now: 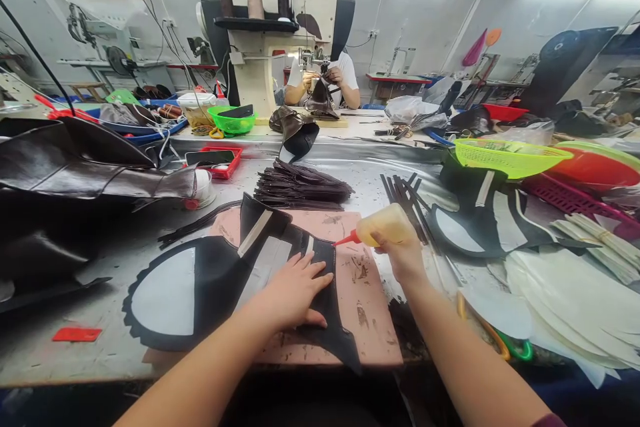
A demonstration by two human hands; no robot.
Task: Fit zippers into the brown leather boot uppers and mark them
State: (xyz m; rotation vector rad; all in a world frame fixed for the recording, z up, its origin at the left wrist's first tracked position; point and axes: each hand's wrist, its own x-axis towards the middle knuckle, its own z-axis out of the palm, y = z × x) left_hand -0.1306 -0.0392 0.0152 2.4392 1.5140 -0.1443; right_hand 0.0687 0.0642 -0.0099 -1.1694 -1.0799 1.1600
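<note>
A black shoe upper piece (215,300) with white and grey backing patches lies on a pink board (367,327). My left hand (295,290) rests on it, fingers spread flat near its right part. My right hand (403,257) is wrapped round a squeeze glue bottle (387,223) holding yellowish liquid. Its red nozzle points left, with the tip at the piece's upper right edge; whether glue is coming out I cannot tell. Just behind the board sits a bundle of dark strips (303,185).
Dark leather pieces (65,180) are heaped at left. At right are another black upper piece (470,227), white sheets (570,293), scissors (523,349) and a yellow-green basket (510,157). Across the bench, another person (345,77) works at a sewing machine (280,40).
</note>
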